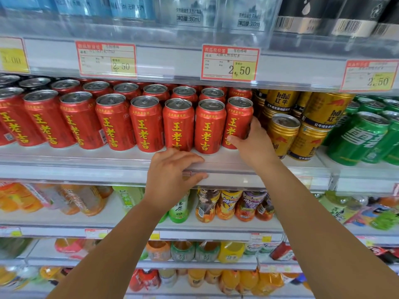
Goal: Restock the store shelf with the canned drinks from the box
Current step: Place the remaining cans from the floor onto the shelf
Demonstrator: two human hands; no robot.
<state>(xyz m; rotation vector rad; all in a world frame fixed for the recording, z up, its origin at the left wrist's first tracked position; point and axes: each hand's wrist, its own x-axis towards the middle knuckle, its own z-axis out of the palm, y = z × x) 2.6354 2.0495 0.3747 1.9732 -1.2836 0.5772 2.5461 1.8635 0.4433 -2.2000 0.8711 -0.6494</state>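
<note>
Shelf (pixel 86 169), right hand (pixel 253 145) gripping red can (pixel 238 116)

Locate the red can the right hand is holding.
Head view, right of centre: the red can ends the front red row on its right, gripped by the right hand, next to the gold cans.

Red cans (pixel 178 126) on the shelf (pixel 75 157) read 王老吉, gold cans (pixel 282 134) beside them RedBull 红牛, bottles (pixel 189 11) above say 380mL, and price tags (pixel 230 62) on the upper shelf's (pixel 172 59) front edge show 3.00 at left, then 2.50 three times.
</note>
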